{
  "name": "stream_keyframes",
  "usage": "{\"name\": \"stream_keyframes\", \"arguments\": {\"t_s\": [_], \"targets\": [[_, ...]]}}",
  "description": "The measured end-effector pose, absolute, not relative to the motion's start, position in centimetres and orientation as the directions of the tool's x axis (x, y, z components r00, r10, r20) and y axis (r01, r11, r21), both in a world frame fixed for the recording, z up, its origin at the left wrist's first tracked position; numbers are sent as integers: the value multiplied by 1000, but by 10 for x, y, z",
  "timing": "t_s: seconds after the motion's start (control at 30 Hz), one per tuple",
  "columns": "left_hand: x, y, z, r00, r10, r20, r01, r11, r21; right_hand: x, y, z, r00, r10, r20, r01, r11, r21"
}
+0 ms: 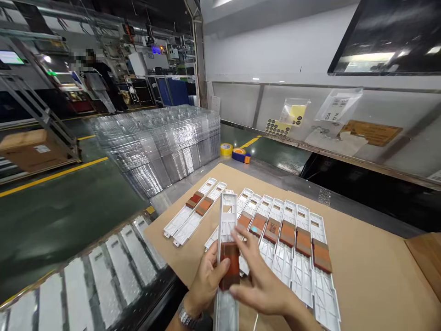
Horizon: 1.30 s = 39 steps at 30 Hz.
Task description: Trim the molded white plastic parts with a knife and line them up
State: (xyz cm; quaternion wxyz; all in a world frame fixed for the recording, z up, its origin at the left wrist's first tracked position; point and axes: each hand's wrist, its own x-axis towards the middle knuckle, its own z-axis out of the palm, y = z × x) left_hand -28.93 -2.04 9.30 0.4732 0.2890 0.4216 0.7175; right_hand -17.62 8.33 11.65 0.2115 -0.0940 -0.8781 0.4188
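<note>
My left hand [208, 273] is wrapped round a long white plastic channel piece [228, 220], held tilted above the cardboard sheet. Its thumb rests on a reddish-brown block [229, 266] sitting across the channel. On the other side, my right hand [257, 276] has its fingers spread, the fingertips by the block's upper end and the thumb near its lower corner; whether they press on it I cannot tell. Several similar white pieces [305, 266] with brown blocks lie in a row to the right. Two more such pieces [189, 211] lie to the left.
Cardboard [365, 271] covers the table. At lower left, a rack [103, 266] holds several white pieces. Stacked clear plastic trays [165, 147] stand behind, beside yellow tape [226, 148] and a blue tape roll [240, 156]. Another person [98, 82] stands far back left.
</note>
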Motion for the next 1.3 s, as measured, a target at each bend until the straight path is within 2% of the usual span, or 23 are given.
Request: {"name": "stream_keyframes", "arguments": {"t_s": [0.1,0.17,0.4,0.53,0.63,0.73,0.87,1.07,1.2,1.3], "targets": [[-279,-28,95,-341,938,57,-378,-193,906,-186,77,117,-688,693,213,55,343,-938],[-272,-31,96,-335,939,77,-342,-197,919,-198,69,116,-586,796,149,72,235,-969],[-268,-32,78,-424,906,-8,-331,-146,932,-221,59,106,-514,851,112,91,184,-979],[-274,-38,61,-561,811,-166,-83,144,986,-232,63,92,-457,886,83,129,158,-979],[-278,-44,49,-600,784,-159,99,270,958,-248,69,80,-366,927,85,164,154,-974],[-291,-44,41,-643,763,-69,234,281,931,-264,78,69,-395,909,134,178,219,-959],[-339,-31,44,-729,684,40,378,354,855,-270,85,57,-501,831,243,226,396,-890],[-406,21,53,-686,727,20,524,475,707,-263,56,21,-693,593,410,268,740,-617],[-414,62,41,-656,754,22,634,535,558,-264,44,7,-695,519,498,282,833,-475],[-410,81,33,-619,784,52,701,521,488,-258,48,11,-656,498,567,290,860,-420]]}}
